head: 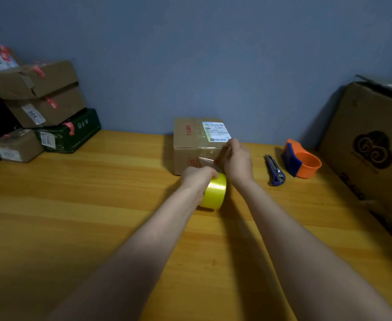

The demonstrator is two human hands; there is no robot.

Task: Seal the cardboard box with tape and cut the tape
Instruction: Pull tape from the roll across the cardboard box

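Cardboard first: the box (198, 144) sits at the centre of the frame on the wooden table (74, 205), against the blue wall, its label facing up and its long side running left to right. A clear strip of tape already runs down its near face, so I judge the sealing begun but unfinished; cutting is left. Just below the box, my left hand (196, 179) grips the yellow tape roll (214, 192), its axis lying left to right. My right hand (236, 161) presses the strip against the box's top front edge. The knife (275, 170) lies untouched to the right.
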